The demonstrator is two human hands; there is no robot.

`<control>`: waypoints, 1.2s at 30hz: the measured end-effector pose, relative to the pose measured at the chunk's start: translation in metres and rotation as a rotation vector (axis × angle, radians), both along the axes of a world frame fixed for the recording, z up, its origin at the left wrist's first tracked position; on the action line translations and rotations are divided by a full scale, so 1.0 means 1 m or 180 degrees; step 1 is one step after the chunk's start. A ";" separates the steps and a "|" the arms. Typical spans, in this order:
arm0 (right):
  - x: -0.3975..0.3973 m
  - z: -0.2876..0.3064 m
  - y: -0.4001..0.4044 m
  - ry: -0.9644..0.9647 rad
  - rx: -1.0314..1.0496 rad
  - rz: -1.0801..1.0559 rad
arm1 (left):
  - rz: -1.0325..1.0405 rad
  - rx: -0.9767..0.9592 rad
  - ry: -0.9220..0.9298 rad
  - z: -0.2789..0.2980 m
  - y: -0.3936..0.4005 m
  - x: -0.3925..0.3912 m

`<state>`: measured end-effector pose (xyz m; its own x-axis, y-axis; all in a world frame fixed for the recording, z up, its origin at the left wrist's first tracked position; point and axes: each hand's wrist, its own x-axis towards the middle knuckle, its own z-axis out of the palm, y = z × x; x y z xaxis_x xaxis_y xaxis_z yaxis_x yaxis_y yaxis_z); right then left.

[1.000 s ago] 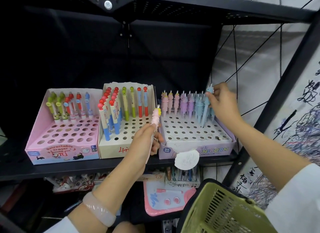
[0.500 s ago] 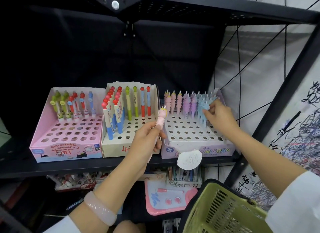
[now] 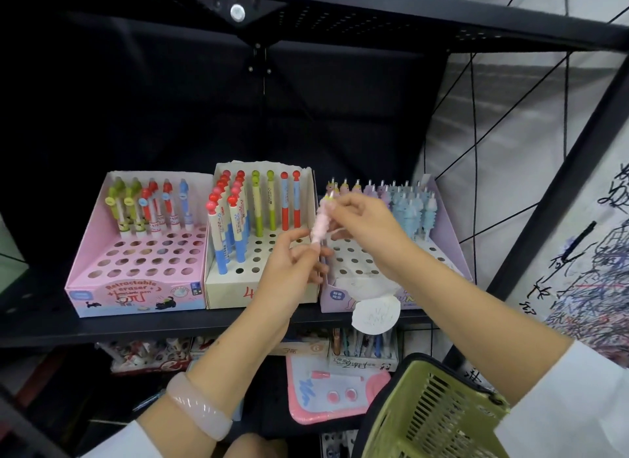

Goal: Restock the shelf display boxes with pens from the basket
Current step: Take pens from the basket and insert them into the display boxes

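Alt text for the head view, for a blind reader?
Both hands, left and right, hold one pink pen before three pen boxes on a black shelf; the purple box is nearest, a green basket below.

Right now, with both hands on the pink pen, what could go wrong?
1. The pink pen passes between left hand and right hand in mid-air; a fumble might drop it behind the purple box.
2. The right hand's forearm, crossing that box, might knock the blue pens.

three display boxes [image 3: 136,287] side by side on shelf [image 3: 170,324], basket [image 3: 432,420] below right
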<state>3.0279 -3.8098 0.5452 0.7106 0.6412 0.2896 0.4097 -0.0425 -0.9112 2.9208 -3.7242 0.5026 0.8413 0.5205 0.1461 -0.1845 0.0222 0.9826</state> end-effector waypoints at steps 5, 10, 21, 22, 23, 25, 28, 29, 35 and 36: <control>0.047 0.024 0.002 -0.0426 0.0558 -0.1418 | 0.0159 0.1484 0.0354 0.001 0.023 -0.007; 0.076 0.014 0.006 -0.0981 0.0059 -0.1791 | 0.0119 0.1655 0.0335 0.003 0.035 -0.012; 0.090 -0.002 0.024 -0.1492 -0.1304 -0.1382 | 0.0066 0.1619 0.0365 -0.002 0.038 -0.014; 0.089 -0.005 0.024 -0.1554 -0.1632 -0.1286 | 0.0063 0.1616 0.0356 -0.003 0.037 -0.014; 0.087 -0.010 0.024 -0.1617 -0.1880 -0.1205 | 0.0060 0.1612 0.0347 -0.003 0.037 -0.015; 0.082 -0.022 0.021 -0.1545 -0.1907 -0.1159 | 0.0052 0.1614 0.0316 -0.003 0.035 -0.017; 0.075 -0.030 0.015 -0.1460 -0.1958 -0.1092 | 0.0062 0.1607 0.0240 -0.003 0.032 -0.020; 0.074 -0.031 0.012 -0.1471 -0.2042 -0.1055 | 0.0058 0.1585 0.0206 -0.004 0.029 -0.021; 0.036 -0.011 -0.031 -0.0916 -0.1280 -0.0746 | -0.0307 0.1458 -0.0020 -0.016 -0.009 -0.032; 0.024 -0.010 -0.042 -0.0713 -0.1117 -0.0608 | -0.0433 0.1404 -0.0037 -0.022 -0.017 -0.035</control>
